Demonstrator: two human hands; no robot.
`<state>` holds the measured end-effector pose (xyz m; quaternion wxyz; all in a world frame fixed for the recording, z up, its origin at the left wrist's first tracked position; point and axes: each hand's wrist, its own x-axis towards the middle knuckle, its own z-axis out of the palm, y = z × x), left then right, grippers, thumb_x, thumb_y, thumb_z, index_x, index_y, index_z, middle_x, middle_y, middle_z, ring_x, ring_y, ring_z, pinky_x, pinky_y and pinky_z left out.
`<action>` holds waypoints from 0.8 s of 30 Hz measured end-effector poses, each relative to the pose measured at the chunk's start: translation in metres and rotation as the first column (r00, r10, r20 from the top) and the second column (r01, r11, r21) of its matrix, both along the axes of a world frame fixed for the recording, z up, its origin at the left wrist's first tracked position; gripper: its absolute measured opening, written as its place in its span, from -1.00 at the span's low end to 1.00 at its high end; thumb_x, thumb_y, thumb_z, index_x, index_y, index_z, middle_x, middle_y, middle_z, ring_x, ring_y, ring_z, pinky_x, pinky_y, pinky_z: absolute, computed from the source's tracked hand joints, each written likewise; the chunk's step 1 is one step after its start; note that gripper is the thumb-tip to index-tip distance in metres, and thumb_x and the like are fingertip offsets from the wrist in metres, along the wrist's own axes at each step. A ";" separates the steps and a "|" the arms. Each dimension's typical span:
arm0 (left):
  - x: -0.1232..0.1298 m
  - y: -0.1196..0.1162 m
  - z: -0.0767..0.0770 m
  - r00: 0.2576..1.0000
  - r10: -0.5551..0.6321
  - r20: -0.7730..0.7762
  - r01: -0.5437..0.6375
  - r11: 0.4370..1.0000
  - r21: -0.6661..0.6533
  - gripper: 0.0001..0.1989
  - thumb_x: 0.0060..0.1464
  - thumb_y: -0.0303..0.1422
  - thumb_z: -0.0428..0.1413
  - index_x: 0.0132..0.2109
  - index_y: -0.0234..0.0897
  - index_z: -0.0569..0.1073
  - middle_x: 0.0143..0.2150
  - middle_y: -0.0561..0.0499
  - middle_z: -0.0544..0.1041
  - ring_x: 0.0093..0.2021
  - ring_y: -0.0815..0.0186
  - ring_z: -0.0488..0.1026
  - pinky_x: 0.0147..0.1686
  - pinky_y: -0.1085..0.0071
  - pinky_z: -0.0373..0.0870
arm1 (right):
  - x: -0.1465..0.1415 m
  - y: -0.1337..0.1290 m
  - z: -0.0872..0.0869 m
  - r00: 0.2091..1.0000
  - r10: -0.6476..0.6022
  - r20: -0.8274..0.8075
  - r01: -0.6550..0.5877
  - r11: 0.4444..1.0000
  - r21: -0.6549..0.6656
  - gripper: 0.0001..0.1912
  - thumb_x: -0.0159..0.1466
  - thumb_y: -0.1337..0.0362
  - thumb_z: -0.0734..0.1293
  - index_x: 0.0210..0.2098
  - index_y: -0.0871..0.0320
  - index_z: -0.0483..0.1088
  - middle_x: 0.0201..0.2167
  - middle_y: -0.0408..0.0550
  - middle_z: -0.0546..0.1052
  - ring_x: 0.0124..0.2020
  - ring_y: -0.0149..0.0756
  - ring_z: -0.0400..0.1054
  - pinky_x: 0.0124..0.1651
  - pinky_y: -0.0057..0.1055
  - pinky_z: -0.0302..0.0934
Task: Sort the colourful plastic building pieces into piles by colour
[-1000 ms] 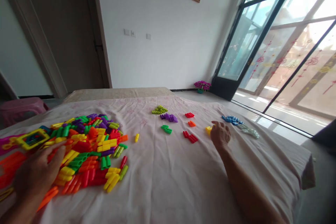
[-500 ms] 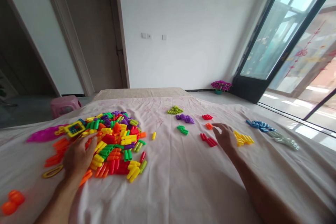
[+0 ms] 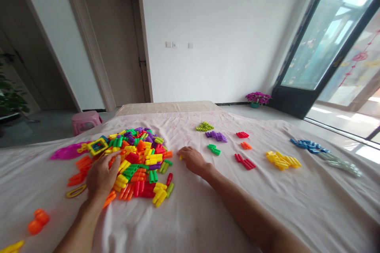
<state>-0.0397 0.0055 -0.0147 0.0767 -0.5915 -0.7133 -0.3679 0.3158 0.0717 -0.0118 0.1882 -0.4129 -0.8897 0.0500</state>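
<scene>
A mixed heap of tube-shaped plastic toy pieces [image 3: 130, 170] in red, yellow, green, orange and purple lies on the cloth. My left hand [image 3: 102, 174] rests on the heap's left side, thumb and fingers apart, with orange pieces showing between them. Just right of the heap, my right hand [image 3: 192, 161] has its fingers bent over a small yellow toy piece [image 3: 181, 157], partly hidden under the fingertips. Sorted groups lie farther right: green pieces [image 3: 214, 150], purple pieces [image 3: 216, 136], a small orange group [image 3: 246, 146], red pieces [image 3: 245, 161] and yellow pieces [image 3: 283, 160].
A pale cloth [image 3: 202, 213] covers the table. Lime pieces [image 3: 204, 126] lie at the back, blue pieces [image 3: 310, 146] and clear pieces [image 3: 341, 164] at far right. On the left are a magenta item [image 3: 69, 151], orange balls [image 3: 38, 221] and a pink stool [image 3: 86, 121].
My right hand has moved left from the small orange group to the loose yellow piece. My left hand stays on the heap. The view has turned slightly left.
</scene>
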 end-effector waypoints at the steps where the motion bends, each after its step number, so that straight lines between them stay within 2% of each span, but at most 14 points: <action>1: 0.000 0.000 0.001 1.000 0.003 0.000 -0.003 1.000 -0.005 -0.59 0.23 -0.15 -0.11 0.03 -0.18 0.50 0.00 -0.05 0.56 -0.04 0.16 0.47 -0.17 0.34 0.31 | -0.001 0.001 0.000 0.999 -0.030 0.012 0.030 1.000 0.007 -0.58 0.18 0.54 0.21 -0.07 0.10 0.50 -0.10 0.00 0.53 -0.05 -0.23 0.34 -0.02 -0.34 0.21; 4: 0.001 0.000 0.003 1.000 0.018 -0.007 -0.018 1.000 -0.012 -0.58 0.23 -0.14 -0.11 0.03 -0.20 0.51 -0.01 -0.05 0.56 -0.06 0.14 0.47 -0.19 0.34 0.31 | -0.006 0.001 0.005 0.991 -0.132 0.035 0.131 0.991 0.029 -0.73 0.24 0.44 0.21 -0.19 0.15 0.52 -0.22 0.04 0.53 -0.14 -0.21 0.36 -0.16 -0.37 0.21; 8: 0.001 0.000 0.003 1.000 0.021 -0.013 -0.021 1.000 0.004 -0.58 0.23 -0.14 -0.12 0.00 -0.21 0.51 -0.03 -0.06 0.57 -0.06 0.14 0.47 -0.17 0.33 0.31 | -0.023 -0.003 0.011 0.977 -0.202 -0.065 0.200 0.979 -0.038 -0.74 0.29 0.41 0.18 -0.19 0.14 0.49 -0.23 -0.01 0.55 -0.19 -0.26 0.39 -0.17 -0.40 0.19; 12: 0.001 0.000 0.001 1.000 0.001 -0.019 0.000 1.000 0.031 -0.58 0.23 -0.14 -0.11 0.01 -0.21 0.50 -0.02 -0.06 0.56 -0.04 0.15 0.47 -0.10 0.33 0.30 | -0.048 -0.009 0.015 0.983 -0.102 -0.151 0.099 0.995 -0.027 -0.73 0.29 0.42 0.20 -0.14 0.11 0.50 -0.19 -0.04 0.56 -0.14 -0.26 0.38 -0.04 -0.37 0.17; 15: 0.002 -0.002 0.003 0.999 0.014 -0.040 -0.011 0.998 0.067 -0.57 0.24 -0.14 -0.12 0.04 -0.26 0.48 -0.01 -0.10 0.56 -0.03 0.13 0.46 -0.04 0.30 0.29 | -0.066 -0.015 0.015 0.984 -0.009 -0.179 0.005 1.000 -0.028 -0.75 0.30 0.30 0.28 -0.04 0.09 0.46 -0.16 -0.01 0.54 -0.12 -0.22 0.36 -0.01 -0.34 0.18; 18: 0.011 -0.007 0.012 0.994 0.036 -0.105 -0.018 0.986 0.167 -0.58 0.23 -0.18 -0.09 0.08 -0.30 0.44 0.04 -0.15 0.53 0.05 0.11 0.42 0.09 0.23 0.23 | -0.079 -0.018 0.010 0.979 -0.014 -0.203 0.007 0.999 -0.036 -0.69 0.24 0.19 0.37 -0.03 0.09 0.43 -0.15 0.00 0.51 -0.11 -0.18 0.34 -0.05 -0.32 0.20; 21: 0.030 -0.012 0.024 0.988 -0.036 -0.153 0.076 0.963 0.260 -0.62 0.20 -0.23 -0.02 0.10 -0.27 0.42 0.11 -0.14 0.48 0.16 0.12 0.34 0.22 0.19 0.13 | -0.084 -0.019 0.001 0.961 -0.030 -0.274 0.022 0.999 -0.032 -0.74 0.19 0.23 0.41 -0.14 0.13 0.41 -0.19 -0.03 0.50 -0.13 -0.19 0.32 -0.08 -0.33 0.20; 24: 0.056 -0.013 0.030 0.964 -0.221 -0.146 0.254 0.929 0.269 -0.67 0.20 -0.28 0.00 0.08 -0.23 0.42 0.11 -0.11 0.47 0.17 0.19 0.34 0.23 0.23 0.16 | -0.084 -0.020 -0.007 0.925 -0.041 -0.378 0.020 0.998 -0.058 -0.84 0.21 0.28 0.39 -0.22 0.13 0.37 -0.24 -0.08 0.50 -0.16 -0.24 0.33 -0.10 -0.37 0.20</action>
